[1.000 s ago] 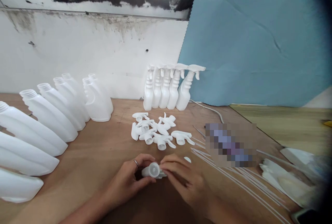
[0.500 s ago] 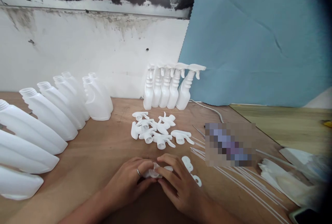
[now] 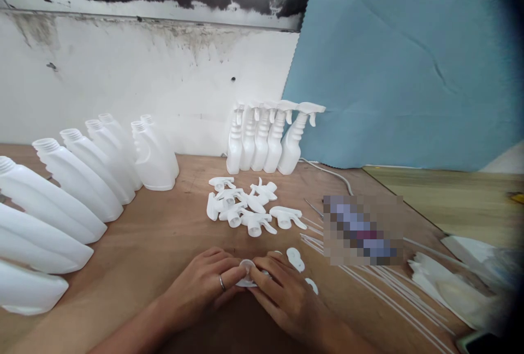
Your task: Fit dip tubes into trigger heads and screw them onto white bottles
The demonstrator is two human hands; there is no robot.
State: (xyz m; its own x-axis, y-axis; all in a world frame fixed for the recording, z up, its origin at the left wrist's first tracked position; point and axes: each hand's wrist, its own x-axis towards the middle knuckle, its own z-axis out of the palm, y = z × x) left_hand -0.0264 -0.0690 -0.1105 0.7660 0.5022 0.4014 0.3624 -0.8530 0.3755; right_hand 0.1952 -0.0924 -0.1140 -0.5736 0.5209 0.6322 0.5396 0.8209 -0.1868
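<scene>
My left hand (image 3: 207,283), with a ring on one finger, and my right hand (image 3: 282,291) meet low in the middle of the view. Between their fingertips they grip a small white plastic part (image 3: 246,266) with a round rim. The fingers cover much of it, so its exact kind cannot be made out. Flat white ring washers (image 3: 295,259) lie just beyond my right hand, and another ring washer (image 3: 312,285) is beside it. Farther back is a loose pile of white trigger spray heads (image 3: 233,206).
Several white bottles without heads (image 3: 76,173) stand along the left. At the wall is a row of bottles with spray heads fitted (image 3: 262,141). Thin white tubes (image 3: 393,288) and a blurred-out object (image 3: 362,231) lie to the right, near a clear plastic bag (image 3: 450,288).
The white part between my fingers has turned, and its round rim now shows upward. My right fingers have curled in closer over it. The other things have stayed put.
</scene>
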